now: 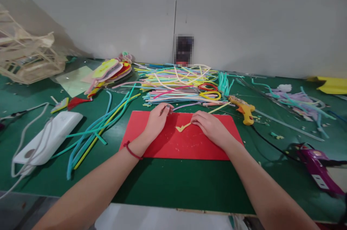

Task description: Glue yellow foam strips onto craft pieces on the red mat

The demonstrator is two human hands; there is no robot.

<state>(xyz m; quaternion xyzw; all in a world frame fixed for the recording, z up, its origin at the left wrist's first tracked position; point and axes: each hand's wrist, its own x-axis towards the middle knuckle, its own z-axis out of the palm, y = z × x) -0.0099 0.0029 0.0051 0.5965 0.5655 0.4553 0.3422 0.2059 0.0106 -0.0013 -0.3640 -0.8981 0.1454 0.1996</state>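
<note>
While the right hand (207, 126) pinches one end of a bent yellow strip (185, 126) on the red board (179, 148), the left hand (158, 118) curls over the board's far left part; whether it holds anything, I cannot tell. Green desk (189, 183) runs along the board's near edge; coloured stems (69, 170) lie left, a glue gun (246, 112) right.

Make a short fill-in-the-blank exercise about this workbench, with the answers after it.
1. The right hand touches a bent strip colored ____.
2. The flat sheet beneath that strip is colored ____.
3. The bracelet circles the ____ wrist.
4. The glue gun lies to the ____ of the sheet.

Missing words: yellow; red; left; right.
</note>
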